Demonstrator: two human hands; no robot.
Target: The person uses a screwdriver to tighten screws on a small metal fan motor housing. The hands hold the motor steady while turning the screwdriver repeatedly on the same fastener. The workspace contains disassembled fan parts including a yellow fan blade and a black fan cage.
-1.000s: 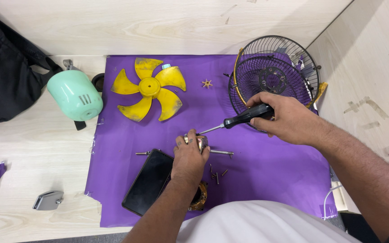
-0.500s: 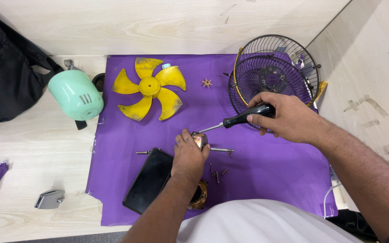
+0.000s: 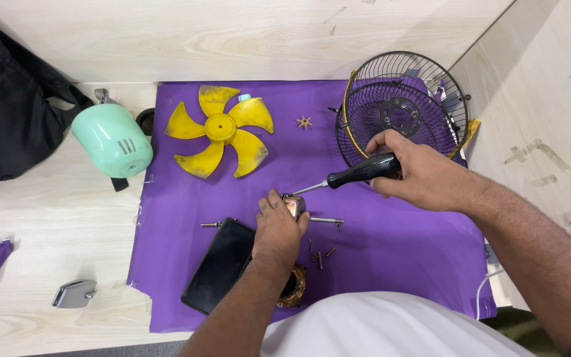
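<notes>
The left hand (image 3: 279, 228) has its fingers pinching a small metal part (image 3: 294, 205) just above the purple mat (image 3: 391, 264). The right hand (image 3: 421, 170) has its fingers wrapped tight round the black handle of a screwdriver (image 3: 358, 173), whose tip meets the part at the left fingertips. A long bolt (image 3: 325, 220) lies just right of those fingers, loose screws (image 3: 320, 254) below it. A black phone (image 3: 223, 264) sits beside the left wrist. Beyond the right fingers stands a wire fan guard (image 3: 401, 106); a yellow fan blade (image 3: 221, 129) lies well beyond the left fingers.
</notes>
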